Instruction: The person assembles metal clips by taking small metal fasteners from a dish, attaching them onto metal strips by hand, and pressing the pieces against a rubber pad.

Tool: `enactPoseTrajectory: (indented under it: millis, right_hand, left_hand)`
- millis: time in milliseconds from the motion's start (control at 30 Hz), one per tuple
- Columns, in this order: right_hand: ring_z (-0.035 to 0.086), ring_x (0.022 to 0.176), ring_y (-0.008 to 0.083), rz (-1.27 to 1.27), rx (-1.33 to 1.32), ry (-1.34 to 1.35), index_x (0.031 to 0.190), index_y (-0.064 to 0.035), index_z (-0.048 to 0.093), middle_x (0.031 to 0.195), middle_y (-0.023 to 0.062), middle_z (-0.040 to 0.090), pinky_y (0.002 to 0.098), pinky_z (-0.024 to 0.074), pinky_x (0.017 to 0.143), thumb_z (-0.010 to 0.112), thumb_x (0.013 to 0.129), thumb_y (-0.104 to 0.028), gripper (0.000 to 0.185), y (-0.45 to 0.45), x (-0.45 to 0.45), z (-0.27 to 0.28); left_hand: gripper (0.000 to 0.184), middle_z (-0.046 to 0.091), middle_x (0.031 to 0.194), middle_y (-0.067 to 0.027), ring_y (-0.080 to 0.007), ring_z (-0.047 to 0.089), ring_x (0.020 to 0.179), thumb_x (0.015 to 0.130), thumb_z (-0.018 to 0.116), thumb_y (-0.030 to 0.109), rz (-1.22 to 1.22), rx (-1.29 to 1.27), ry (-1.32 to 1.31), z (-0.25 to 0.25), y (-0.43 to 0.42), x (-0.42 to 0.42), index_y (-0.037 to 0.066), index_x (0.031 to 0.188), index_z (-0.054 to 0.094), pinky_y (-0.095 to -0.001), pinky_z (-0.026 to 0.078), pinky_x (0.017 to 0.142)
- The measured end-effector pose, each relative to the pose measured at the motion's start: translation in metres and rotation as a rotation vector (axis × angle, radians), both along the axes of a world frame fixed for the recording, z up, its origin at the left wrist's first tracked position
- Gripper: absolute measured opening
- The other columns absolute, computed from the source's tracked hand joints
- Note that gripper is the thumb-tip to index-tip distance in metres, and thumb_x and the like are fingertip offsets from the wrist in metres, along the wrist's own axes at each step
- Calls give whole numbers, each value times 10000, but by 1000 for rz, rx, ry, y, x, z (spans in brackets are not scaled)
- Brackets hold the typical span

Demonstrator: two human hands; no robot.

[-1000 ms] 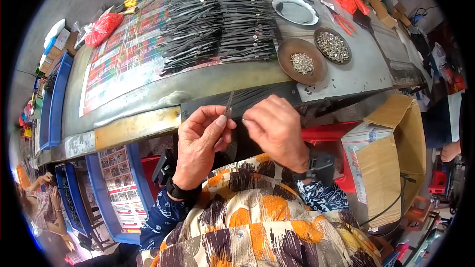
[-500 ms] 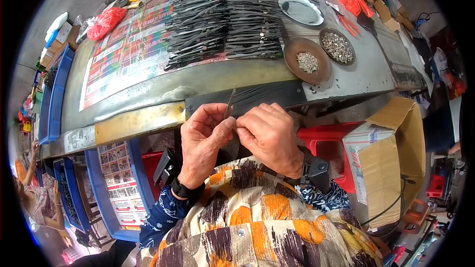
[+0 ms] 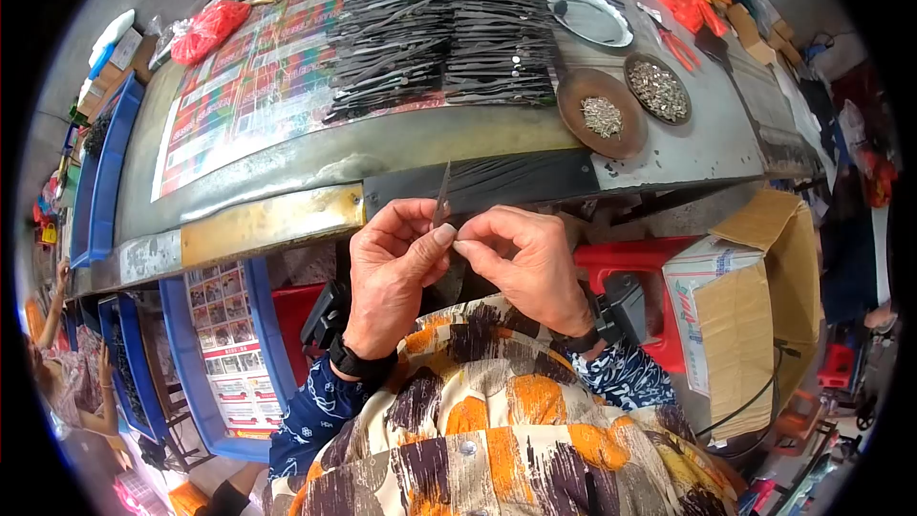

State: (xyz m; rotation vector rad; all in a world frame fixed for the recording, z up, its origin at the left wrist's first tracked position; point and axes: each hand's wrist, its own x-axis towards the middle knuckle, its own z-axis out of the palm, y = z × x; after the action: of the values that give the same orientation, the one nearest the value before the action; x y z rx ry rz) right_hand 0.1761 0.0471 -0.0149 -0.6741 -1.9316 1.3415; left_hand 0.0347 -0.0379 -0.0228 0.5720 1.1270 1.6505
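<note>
Right hand (image 3: 527,263) — looser curl now

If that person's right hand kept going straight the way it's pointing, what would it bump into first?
Most likely the left hand: the right hand points across at its thumb. They look very close, though this view doesn't settle whether they already touch.
</note>
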Motion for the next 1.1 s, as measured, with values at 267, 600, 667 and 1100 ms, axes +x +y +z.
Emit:
enactPoseTrajectory:
  millis: [267,600,667,1100]
  right_hand:
    - [580,615,105,-108,195,132,875,7,622,774,66,619,236,459,529,670,830,53,80,8,-5,10]
    - [620,639,136,-143,277,131,869,12,610,787,78,630,250,498,553,676,823,51,89,9,-15,14]
    - [621,640,136,-139,269,135,868,12,609,789,78,632,249,497,554,676,822,51,90,10,-15,13]
    - [619,643,136,-140,263,117,870,14,611,792,80,633,246,501,560,672,831,46,79,10,-15,11]
  left_hand:
    - [229,635,877,-56,-55,501,621,950,605,66,-30,12,-52,3,-9,3,-14,1164,590,-160,323,492]
    - [242,652,866,-46,-47,526,629,939,621,47,-8,4,3,6,-14,5,-16,1172,609,-155,352,493]
    - [233,653,847,-19,-27,540,637,931,644,47,-8,13,-13,8,-14,5,-20,1154,627,-148,383,508]
    - [225,637,802,-17,-40,551,637,916,644,10,48,17,155,4,-13,8,-26,1138,653,-169,424,511]
